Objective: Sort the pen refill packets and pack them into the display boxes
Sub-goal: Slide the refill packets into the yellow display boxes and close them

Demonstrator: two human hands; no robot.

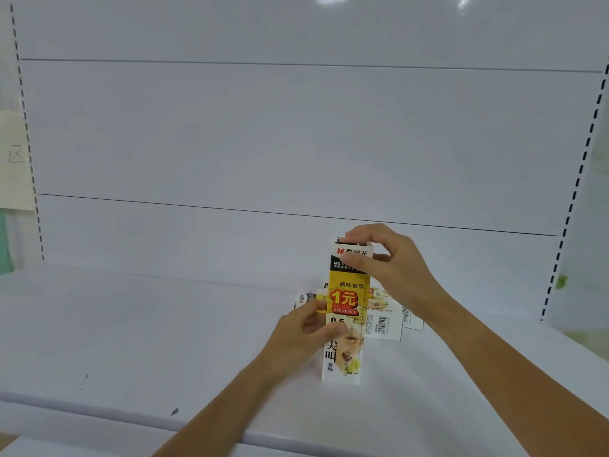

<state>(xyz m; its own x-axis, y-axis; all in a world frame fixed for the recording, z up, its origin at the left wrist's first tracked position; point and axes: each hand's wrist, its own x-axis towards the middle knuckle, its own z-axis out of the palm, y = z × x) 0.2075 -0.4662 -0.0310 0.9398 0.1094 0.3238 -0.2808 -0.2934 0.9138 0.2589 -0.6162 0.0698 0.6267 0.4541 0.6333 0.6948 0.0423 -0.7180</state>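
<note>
Display box (pixel 347 291) is the tall yellow, black and white one. It stands up on the white shelf (pixel 131 324), right in front of me. My left hand (pixel 303 331) holds its middle, with the thumb on the front. My right hand (pixel 389 262) pinches the top end, maybe at the flap. I cannot tell if the top is open or if any packets are inside. Just behind it, more packs (pixel 385 321) lie flat in a small heap, some with bar codes up. I think the job is at an early part: one box is in my hands and the heap is not yet sorted. I see no finished box set in place.
</note>
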